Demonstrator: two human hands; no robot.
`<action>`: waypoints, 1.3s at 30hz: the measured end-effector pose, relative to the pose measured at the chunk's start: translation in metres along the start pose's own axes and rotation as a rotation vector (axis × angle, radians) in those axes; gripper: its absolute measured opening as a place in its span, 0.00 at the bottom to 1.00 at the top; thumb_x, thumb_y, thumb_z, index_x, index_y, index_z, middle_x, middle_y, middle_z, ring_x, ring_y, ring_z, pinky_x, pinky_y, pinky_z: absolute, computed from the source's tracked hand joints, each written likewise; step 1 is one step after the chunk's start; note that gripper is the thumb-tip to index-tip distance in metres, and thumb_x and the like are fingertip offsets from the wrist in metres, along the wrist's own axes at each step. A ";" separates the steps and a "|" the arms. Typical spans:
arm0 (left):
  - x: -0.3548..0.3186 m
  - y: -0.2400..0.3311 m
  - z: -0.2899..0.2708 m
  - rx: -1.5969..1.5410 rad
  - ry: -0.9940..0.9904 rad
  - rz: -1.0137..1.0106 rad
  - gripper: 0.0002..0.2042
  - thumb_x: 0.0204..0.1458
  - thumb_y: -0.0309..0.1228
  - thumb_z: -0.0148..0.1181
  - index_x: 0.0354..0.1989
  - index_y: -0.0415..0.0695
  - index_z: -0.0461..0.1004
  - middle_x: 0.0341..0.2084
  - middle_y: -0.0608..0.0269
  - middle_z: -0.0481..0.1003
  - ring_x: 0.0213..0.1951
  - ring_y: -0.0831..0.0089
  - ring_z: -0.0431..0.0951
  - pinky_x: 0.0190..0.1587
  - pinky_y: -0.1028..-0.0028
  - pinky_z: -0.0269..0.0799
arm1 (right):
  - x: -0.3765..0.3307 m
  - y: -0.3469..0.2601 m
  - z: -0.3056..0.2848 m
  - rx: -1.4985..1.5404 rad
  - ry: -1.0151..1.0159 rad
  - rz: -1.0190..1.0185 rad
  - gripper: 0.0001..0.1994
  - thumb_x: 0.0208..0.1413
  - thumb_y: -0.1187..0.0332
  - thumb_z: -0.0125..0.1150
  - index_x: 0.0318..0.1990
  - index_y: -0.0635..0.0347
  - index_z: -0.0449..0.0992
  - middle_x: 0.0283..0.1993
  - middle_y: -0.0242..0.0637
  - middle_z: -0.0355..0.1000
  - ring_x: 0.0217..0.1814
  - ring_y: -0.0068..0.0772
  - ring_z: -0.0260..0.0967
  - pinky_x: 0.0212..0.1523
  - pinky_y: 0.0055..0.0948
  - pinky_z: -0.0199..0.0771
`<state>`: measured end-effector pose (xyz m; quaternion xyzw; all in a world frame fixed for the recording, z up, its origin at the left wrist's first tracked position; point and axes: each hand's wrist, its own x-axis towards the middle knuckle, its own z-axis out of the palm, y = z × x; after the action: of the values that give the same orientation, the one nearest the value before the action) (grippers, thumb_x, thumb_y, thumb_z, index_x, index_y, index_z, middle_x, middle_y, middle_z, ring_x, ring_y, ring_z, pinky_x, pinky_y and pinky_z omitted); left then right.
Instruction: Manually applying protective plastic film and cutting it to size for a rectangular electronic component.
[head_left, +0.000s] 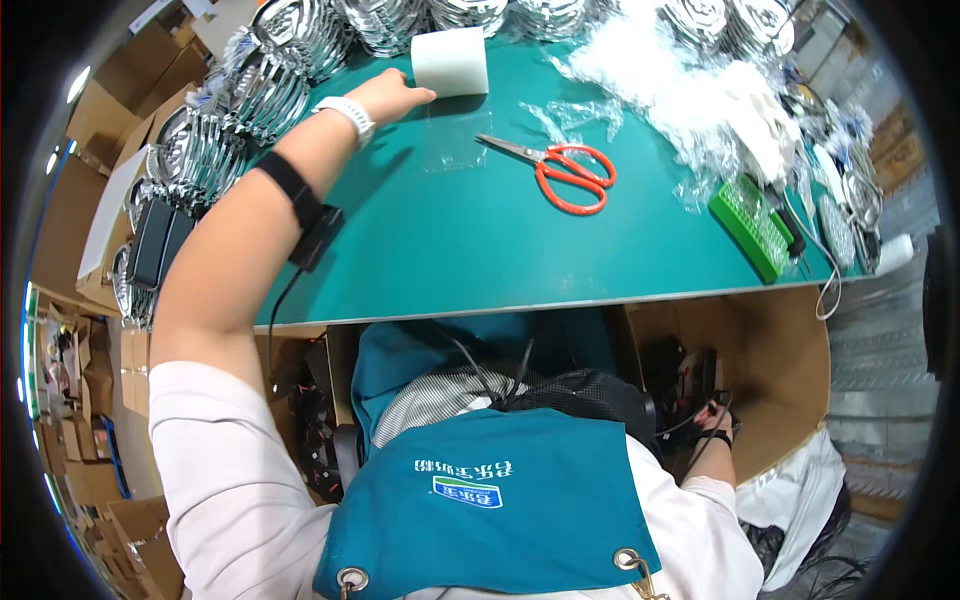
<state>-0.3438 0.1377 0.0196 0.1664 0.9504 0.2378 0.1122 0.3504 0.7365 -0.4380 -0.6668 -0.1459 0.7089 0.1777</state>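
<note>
My left hand [388, 97] reaches to the far middle of the green table. Its thumb lies against the lower left edge of a white roll [450, 62], and the other fingers curl at the roll's left end. A clear plastic sheet [457, 142] lies flat just below the roll. To its right rest scissors [572, 178] with red handles, the blades pointing left. My right hand [714, 418] is down below the table edge at the right, inside a cardboard box [780, 370] among dark objects. Its fingers are mostly hidden there.
Stacks of shiny metal rings [265, 95] line the table's left and far sides. Crumpled clear plastic [650, 80] is heaped at the far right. A green perforated tray [750, 230] stands near the right edge, beside cables. Another box of dark items [310, 420] sits under the table at left.
</note>
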 end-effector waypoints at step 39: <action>-0.032 0.020 0.025 -1.017 -0.301 -0.295 0.09 0.58 0.28 0.57 0.45 0.39 0.72 0.40 0.60 0.79 0.31 0.80 0.78 0.22 0.84 0.67 | -0.555 0.170 0.639 -1.071 -1.101 -0.342 0.23 0.61 0.62 0.59 0.59 0.65 0.62 0.52 0.45 0.73 0.41 0.31 0.68 0.30 0.25 0.68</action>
<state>-0.3014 0.1524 0.0116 -0.0114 0.7023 0.6224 0.3453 -0.2697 0.3561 0.0260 -0.1827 -0.6353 0.7333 -0.1588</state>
